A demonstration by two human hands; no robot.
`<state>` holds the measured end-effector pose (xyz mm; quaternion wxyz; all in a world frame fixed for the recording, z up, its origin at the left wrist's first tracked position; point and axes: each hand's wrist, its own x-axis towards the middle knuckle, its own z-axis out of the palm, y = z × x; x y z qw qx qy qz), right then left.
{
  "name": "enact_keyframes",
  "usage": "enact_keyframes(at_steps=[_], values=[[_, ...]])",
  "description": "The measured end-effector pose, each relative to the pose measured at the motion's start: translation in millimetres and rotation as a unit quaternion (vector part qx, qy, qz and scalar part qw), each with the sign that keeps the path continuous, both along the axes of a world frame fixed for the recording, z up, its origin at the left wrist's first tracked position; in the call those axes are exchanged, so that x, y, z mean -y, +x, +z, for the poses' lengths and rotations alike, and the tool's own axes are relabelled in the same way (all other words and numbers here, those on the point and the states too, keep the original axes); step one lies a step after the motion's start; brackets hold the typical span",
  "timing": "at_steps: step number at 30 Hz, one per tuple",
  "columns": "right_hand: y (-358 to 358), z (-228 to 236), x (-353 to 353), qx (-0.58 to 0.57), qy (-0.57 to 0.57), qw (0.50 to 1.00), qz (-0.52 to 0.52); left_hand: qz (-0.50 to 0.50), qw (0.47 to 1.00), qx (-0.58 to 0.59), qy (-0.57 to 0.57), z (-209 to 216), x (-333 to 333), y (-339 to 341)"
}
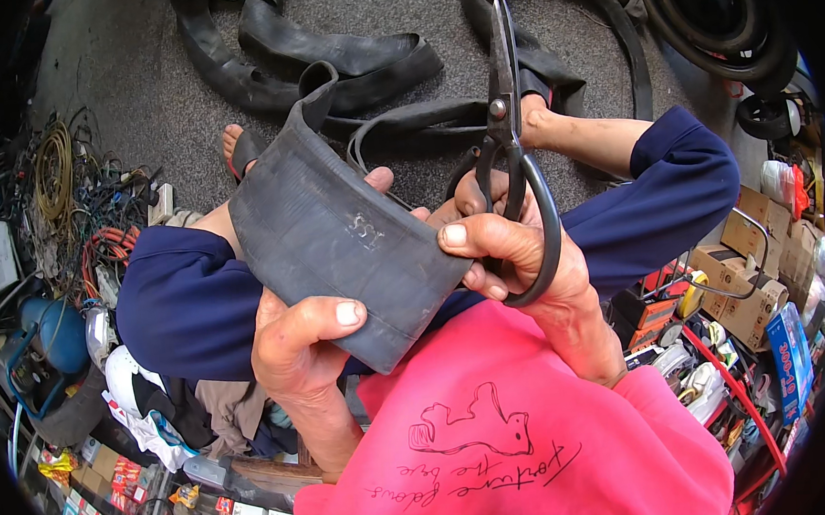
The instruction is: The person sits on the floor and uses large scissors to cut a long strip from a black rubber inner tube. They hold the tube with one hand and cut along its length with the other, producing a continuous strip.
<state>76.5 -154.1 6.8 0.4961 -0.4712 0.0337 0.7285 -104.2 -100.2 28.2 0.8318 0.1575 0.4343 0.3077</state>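
Observation:
A wide, flattened strip of black rubber inner tube point(339, 234) lies across my lap, with faint white marks on it. My left hand point(304, 351) grips its lower left edge, thumb on top and fingers underneath. Large black-handled scissors point(507, 107) point away from me in my right hand point(532, 254), their loops around its fingers and the blades close together, off the rubber. The right thumb also presses on the strip's right corner, pinching it. Beyond my hands the strip's far end curls over toward the floor.
More lengths of black inner tube point(341, 57) lie on the grey floor point(133, 95) ahead. Tires point(715, 7) stand at the far right. Tangled cables point(53, 177) and a blue tank point(54, 335) are at the left. Cardboard boxes point(749, 282) and a red rod point(737, 388) crowd the right.

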Motion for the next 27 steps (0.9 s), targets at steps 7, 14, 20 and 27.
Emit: enact_keyframes(at_steps=[7, 14, 20, 27], values=[[0, 2, -4, 0.015, -0.018, 1.000, 0.015, 0.019, 0.999, 0.049, -0.012, -7, -1, -2], [1, 1, -6, 0.146, 0.072, 0.986, 0.047, 0.029, 0.997, 0.063, 0.030, -16, 7, -7], [2, 3, -15, 0.168, 0.078, 0.981, 0.056, 0.032, 0.998, 0.034, 0.036, -11, 6, -7], [14, 17, -30, 0.290, 0.127, 0.946, 0.066, -0.015, 1.000, -0.006, 0.009, -10, 1, -6]])
